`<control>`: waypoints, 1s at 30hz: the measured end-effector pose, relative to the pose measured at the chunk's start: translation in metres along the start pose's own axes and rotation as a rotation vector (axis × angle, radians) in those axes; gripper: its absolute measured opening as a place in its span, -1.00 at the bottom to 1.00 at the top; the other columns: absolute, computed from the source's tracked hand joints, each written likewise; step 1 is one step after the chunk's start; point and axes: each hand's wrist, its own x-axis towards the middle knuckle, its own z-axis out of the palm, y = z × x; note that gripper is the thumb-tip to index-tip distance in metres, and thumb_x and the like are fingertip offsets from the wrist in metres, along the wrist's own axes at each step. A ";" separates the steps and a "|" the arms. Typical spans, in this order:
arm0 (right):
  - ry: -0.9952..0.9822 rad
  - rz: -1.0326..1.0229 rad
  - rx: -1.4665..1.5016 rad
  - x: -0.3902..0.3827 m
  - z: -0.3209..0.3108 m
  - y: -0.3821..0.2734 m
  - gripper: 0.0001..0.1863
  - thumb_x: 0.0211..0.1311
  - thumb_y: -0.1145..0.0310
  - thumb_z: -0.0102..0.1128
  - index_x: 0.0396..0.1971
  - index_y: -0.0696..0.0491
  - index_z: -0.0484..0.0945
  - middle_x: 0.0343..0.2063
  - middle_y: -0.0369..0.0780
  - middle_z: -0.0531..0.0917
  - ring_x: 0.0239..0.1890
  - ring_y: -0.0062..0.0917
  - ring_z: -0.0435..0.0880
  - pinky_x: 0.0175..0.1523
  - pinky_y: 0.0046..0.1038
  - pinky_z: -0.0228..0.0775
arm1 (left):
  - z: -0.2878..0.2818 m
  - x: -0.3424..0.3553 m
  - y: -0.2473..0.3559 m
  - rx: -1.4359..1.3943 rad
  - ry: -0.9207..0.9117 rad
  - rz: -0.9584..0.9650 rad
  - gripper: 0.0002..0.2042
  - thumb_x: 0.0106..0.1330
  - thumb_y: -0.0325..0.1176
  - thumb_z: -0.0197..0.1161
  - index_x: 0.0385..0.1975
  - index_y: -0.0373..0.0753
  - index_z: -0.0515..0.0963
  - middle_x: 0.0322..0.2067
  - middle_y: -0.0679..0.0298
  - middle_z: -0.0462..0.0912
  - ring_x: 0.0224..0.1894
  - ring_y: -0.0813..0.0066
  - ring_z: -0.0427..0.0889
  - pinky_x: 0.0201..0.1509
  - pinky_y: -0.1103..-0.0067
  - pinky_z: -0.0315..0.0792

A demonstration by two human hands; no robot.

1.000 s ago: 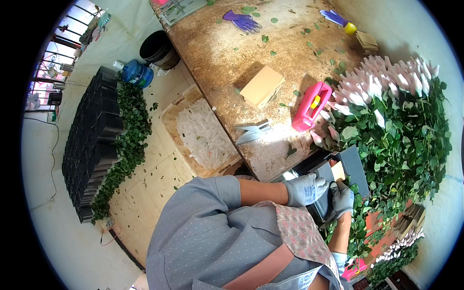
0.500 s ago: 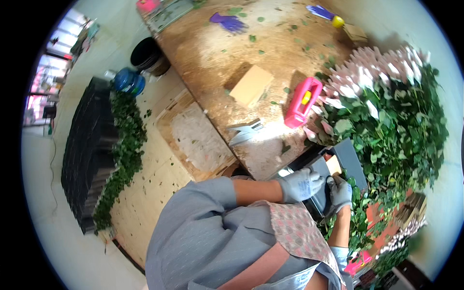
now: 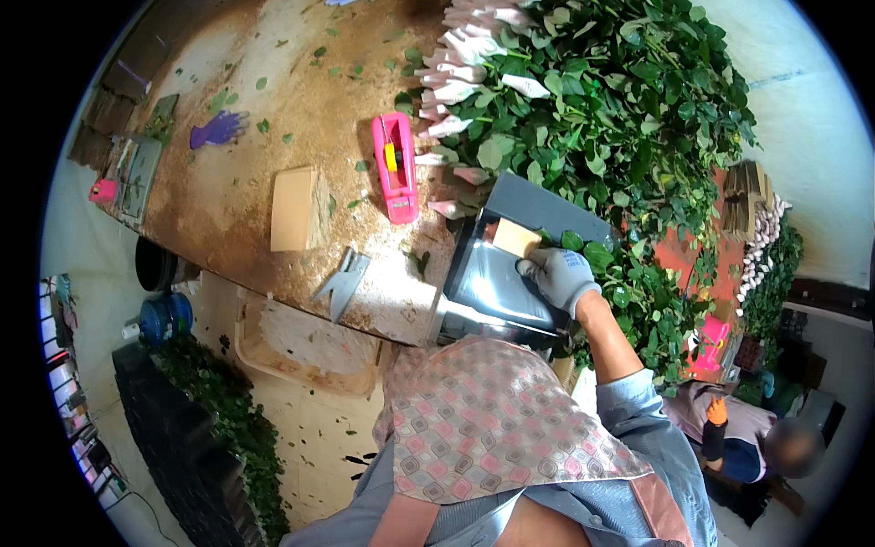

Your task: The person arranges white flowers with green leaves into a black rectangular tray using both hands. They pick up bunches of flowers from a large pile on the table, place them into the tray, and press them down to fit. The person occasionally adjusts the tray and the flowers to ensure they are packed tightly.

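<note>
My right hand (image 3: 556, 273), in a grey glove, rests with curled fingers on the dark metal box (image 3: 547, 205); whether anything is inside its grip is too small to make out. A tan card piece (image 3: 513, 237) lies in the box just beyond my fingers, and leafy stems (image 3: 656, 356) press against the box's right side. My left hand is out of sight. Left of the box are a grey scissor-like tool (image 3: 344, 281), a pink tape dispenser (image 3: 396, 191) with yellow tape and a stack of tan cards (image 3: 292, 210) on the worktable (image 3: 228, 182).
Rows of wrapped rose stems (image 3: 592, 100) line the right of the table. A purple glove (image 3: 214, 129) lies at left. Below are a bin of white pieces (image 3: 305, 342), a black bucket (image 3: 157, 264) and a blue water jug (image 3: 166, 319). A co-worker (image 3: 729, 428) is at lower right.
The view has swung round, so the table sits further left and a co-worker appears at right. My left hand has left the box and the view; my right hand stays at the box.
</note>
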 end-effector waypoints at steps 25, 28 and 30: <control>0.031 -0.064 0.025 0.005 0.010 0.009 -0.65 0.40 0.11 0.23 -0.30 0.15 0.65 -0.38 0.06 0.66 -0.26 0.06 0.64 -0.17 -0.13 0.47 | 0.053 -0.003 0.048 -0.242 0.003 0.033 -0.62 0.54 -0.18 -0.02 0.14 -0.32 0.53 0.05 -0.07 0.60 0.08 0.01 0.58 0.18 0.27 0.44; 0.010 -0.035 0.025 0.003 0.005 0.003 -0.66 0.40 0.11 0.22 -0.29 0.14 0.66 -0.37 0.04 0.67 -0.24 0.05 0.64 -0.15 -0.13 0.47 | 0.053 -0.004 0.048 -0.235 0.003 0.031 -0.62 0.54 -0.18 -0.01 0.12 -0.31 0.54 0.02 -0.06 0.61 0.05 0.00 0.60 0.17 0.27 0.45; 0.015 -0.048 0.030 0.003 0.008 0.006 -0.66 0.41 0.12 0.22 -0.28 0.13 0.67 -0.36 0.04 0.67 -0.23 0.05 0.64 -0.15 -0.13 0.47 | 0.052 -0.004 0.047 -0.231 0.000 0.034 -0.63 0.54 -0.18 -0.01 0.10 -0.31 0.55 0.01 -0.06 0.62 0.03 0.00 0.60 0.15 0.26 0.46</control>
